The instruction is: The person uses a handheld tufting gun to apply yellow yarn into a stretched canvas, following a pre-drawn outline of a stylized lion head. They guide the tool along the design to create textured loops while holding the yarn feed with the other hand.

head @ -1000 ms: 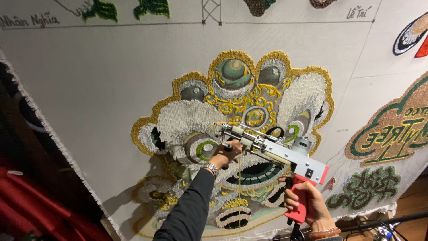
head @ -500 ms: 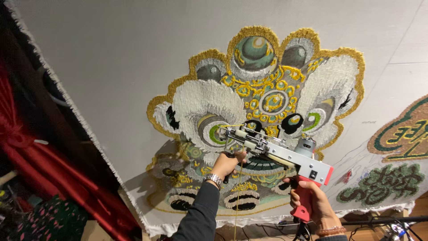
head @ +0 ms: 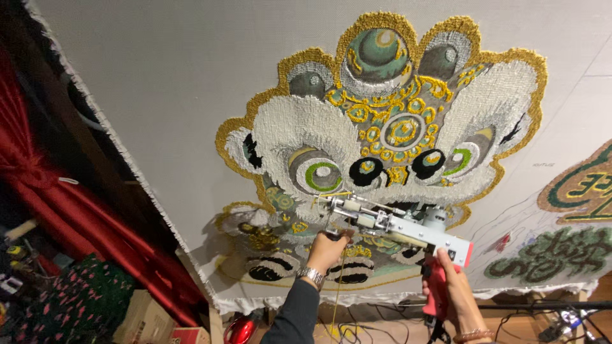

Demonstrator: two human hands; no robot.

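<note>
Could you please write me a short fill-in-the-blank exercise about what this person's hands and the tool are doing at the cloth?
1. The right hand grips the tufting gun by its ____ handle.
2. The left hand, with a ____ at its wrist, holds the gun's front grip.
3. The gun's tip meets the stretched cloth just below the design's white-and-____ eye.
4. The tufted lion-head design is outlined in ____ yarn.

Missing words: red; watch; green; yellow
</note>
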